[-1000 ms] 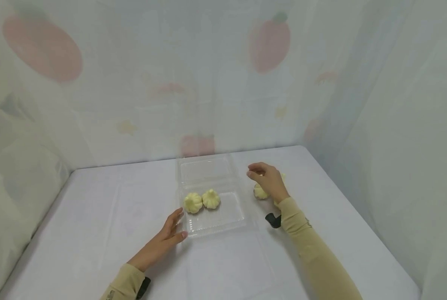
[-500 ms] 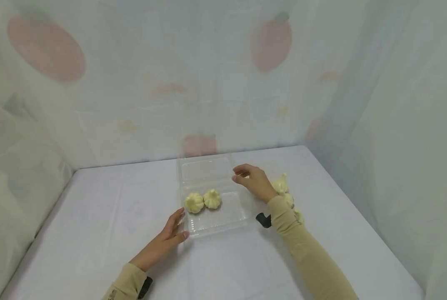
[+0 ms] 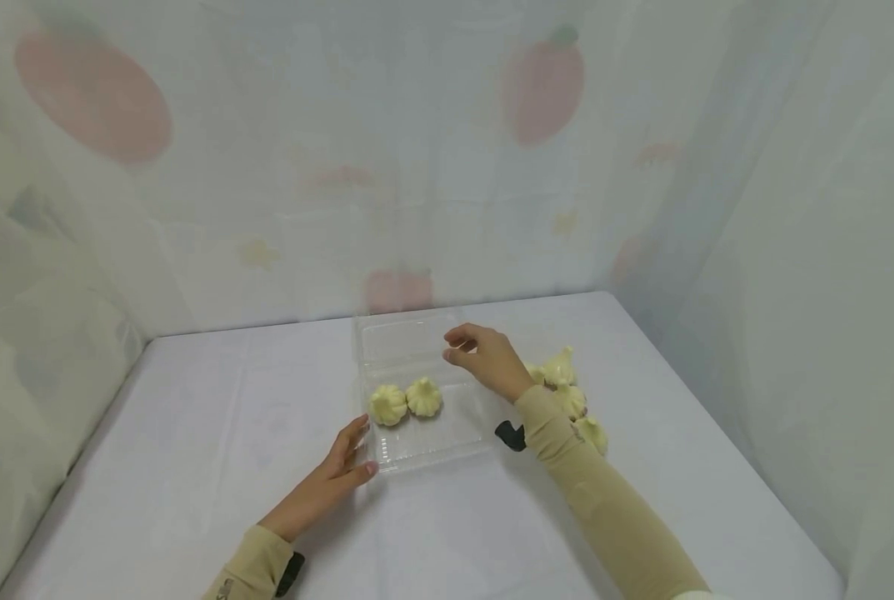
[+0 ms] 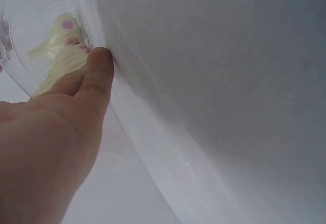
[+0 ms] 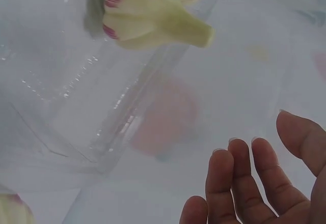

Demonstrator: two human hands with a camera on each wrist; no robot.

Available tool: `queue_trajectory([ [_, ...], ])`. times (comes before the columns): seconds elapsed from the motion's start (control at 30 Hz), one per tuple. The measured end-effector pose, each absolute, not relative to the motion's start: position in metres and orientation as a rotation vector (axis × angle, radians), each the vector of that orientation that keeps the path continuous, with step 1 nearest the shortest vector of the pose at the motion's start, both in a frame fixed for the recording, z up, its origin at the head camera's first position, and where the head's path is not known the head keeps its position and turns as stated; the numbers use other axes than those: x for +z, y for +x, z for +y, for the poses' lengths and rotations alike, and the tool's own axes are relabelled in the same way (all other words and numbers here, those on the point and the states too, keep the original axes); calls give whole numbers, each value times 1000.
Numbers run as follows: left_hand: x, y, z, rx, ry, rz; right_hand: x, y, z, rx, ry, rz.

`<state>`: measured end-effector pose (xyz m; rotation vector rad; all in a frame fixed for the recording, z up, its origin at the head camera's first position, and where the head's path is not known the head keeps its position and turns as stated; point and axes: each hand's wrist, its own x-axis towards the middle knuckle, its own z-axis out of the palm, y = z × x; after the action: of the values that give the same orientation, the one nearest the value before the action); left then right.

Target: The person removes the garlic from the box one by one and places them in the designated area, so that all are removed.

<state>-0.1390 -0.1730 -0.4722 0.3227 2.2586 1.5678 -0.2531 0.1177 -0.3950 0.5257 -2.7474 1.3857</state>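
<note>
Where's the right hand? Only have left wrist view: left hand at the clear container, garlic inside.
Observer: In the head view the right hand shows at the right side of the clear plastic clamshell, near its lid. Can't judge its height.
Operator: Holding a bulb?
Observer: No. The right wrist view shows nothing between its thumb and fingers.
Operator: Any garlic outside the clamshell?
Observer: Yes. The head view shows four garlic bulbs grouped on the table to the right, one partly hidden behind that hand and forearm.
</note>
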Motion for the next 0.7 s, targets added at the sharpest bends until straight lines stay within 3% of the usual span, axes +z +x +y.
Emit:
queue_trajectory([
  [0.7,-472,-137,-171,1583,343,2245,-410,-269,95,1235,623,-2931],
])
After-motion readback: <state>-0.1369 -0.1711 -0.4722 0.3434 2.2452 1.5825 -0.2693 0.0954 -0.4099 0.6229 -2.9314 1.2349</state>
